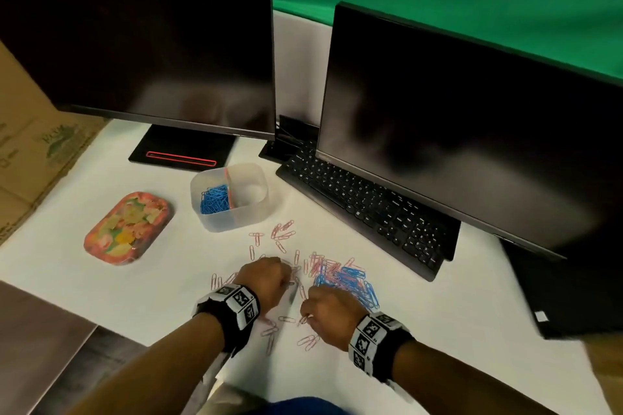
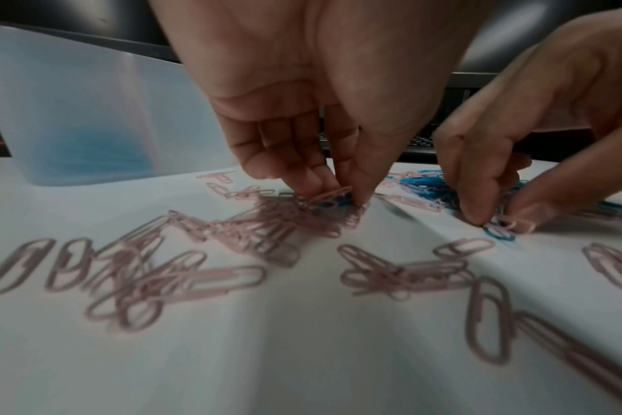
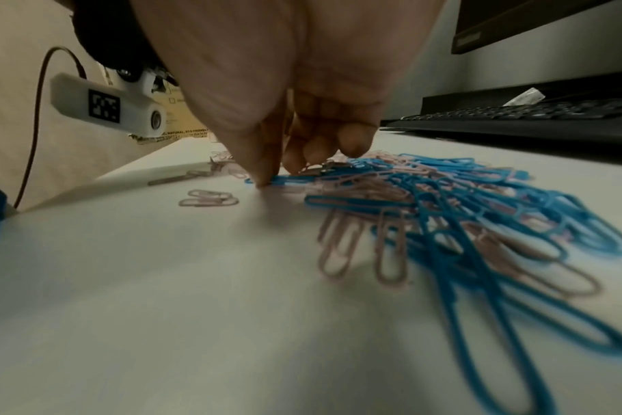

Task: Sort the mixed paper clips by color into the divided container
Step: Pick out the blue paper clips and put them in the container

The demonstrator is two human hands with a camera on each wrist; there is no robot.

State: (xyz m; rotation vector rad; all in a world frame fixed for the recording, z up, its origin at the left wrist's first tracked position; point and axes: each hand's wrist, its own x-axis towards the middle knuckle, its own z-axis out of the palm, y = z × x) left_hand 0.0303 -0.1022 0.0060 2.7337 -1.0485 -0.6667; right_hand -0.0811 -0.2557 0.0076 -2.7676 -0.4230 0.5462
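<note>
Left hand (image 2: 295, 118): fingertips pinching pink paper clips (image 2: 267, 224). Right hand (image 3: 295, 84): thumb and fingers nipping blue paper clip (image 3: 285, 179) from near mixed pile (image 1: 347, 280). Divided container (image 1: 236, 216), far: blue clips (image 1: 215, 199) left compartment. Cardboard print unreadable.

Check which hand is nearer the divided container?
Left. The left hand works the pink clips just in front of the container; the right hand sits farther back and to the right, by the blue pile.
</note>
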